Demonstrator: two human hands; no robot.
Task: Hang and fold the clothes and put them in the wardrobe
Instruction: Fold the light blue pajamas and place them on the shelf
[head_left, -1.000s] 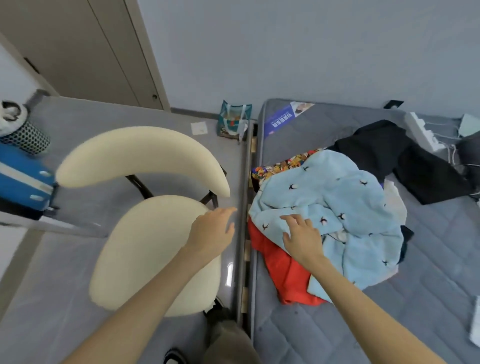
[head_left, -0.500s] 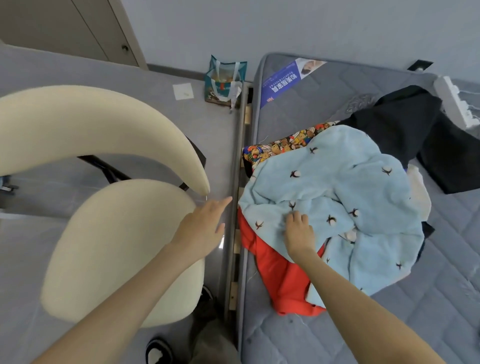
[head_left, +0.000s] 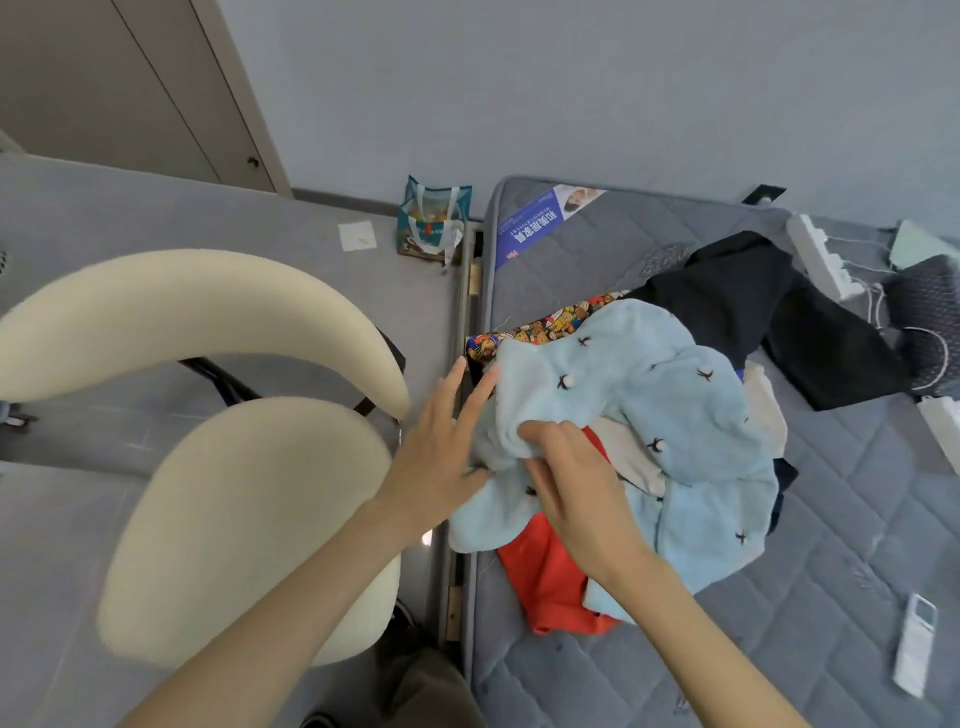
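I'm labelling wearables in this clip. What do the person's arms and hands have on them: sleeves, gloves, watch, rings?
No sleeve shows on the left forearm or right forearm; both are bare to the frame's edge. The left hand and right hand wear no gloves, and no watch, bracelet or ring is visible.

A blue label (head_left: 527, 231) at the far left corner of the mattress (head_left: 571, 275) is showing a line of large white Chinese characters, which are lying sideways and blurring too much to read surely, with a smaller, illegible line running beside them.
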